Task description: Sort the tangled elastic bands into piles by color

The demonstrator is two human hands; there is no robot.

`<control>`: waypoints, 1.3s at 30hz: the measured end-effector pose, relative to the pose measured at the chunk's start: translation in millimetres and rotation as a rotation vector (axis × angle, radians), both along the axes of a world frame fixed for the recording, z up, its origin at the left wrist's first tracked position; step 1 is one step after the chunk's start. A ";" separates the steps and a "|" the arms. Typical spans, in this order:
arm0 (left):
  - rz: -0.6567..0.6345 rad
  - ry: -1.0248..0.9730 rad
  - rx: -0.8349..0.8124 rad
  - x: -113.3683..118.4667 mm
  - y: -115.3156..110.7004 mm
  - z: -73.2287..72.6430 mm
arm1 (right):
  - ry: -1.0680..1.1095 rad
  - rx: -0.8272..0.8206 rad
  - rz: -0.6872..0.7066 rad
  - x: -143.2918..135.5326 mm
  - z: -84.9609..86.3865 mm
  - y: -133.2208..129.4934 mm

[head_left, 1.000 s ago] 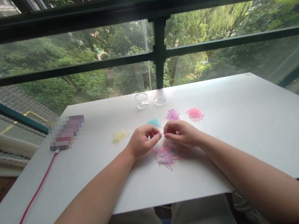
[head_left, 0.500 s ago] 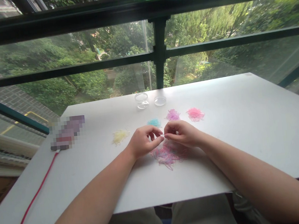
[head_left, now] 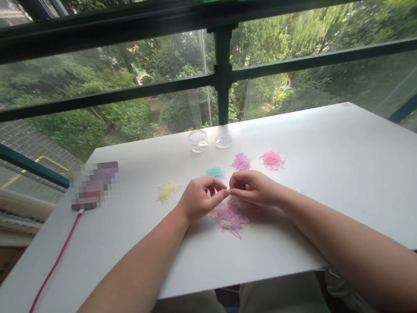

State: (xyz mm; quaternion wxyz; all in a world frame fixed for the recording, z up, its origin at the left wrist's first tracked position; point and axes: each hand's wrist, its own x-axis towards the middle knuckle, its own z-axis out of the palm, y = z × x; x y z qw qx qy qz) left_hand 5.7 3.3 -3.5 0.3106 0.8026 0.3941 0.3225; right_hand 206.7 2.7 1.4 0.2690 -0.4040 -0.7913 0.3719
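Observation:
Over a mixed pile of small rubber bands [head_left: 234, 218], mostly pink and purple, my two hands meet at the fingertips. My left hand [head_left: 203, 195] is closed in a pinch of thumb and fingers. Opposite it, my right hand [head_left: 253, 186] pinches too, its fingertips touching or almost touching the left ones. Whatever lies between the fingertips is too small to make out. Beyond the hands are sorted heaps: yellow bands [head_left: 168, 191], blue bands [head_left: 215, 172], purple bands [head_left: 241, 161] and pink bands [head_left: 273, 160]. My left hand partly covers the blue heap's near side.
A clear round container [head_left: 198, 142] stands at the white table's [head_left: 343, 173] far edge, with a clear lid [head_left: 224, 141] beside it. On the left lies a pixelated object [head_left: 95, 185] with a red cable [head_left: 53, 267]. Green-framed windows rise behind the table.
The fingertips of both hands have drawn slightly closer, and the right fingers have curled down a little. A thin bit seen between the fingertips before is now hidden. The heaps are unchanged.

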 end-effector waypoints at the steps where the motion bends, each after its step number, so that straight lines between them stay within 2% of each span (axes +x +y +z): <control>1: -0.003 0.002 0.001 0.1 -0.1 0.0 | -0.002 0.002 0.002 0.0 -0.1 0.0; 12: -0.033 0.000 0.046 0.8 0.2 -1.7 | 0.023 0.025 0.071 0.9 -1.4 0.1; 39: 0.002 -0.013 0.050 0.0 0.7 -2.9 | 0.055 0.014 0.051 0.0 -0.2 -0.3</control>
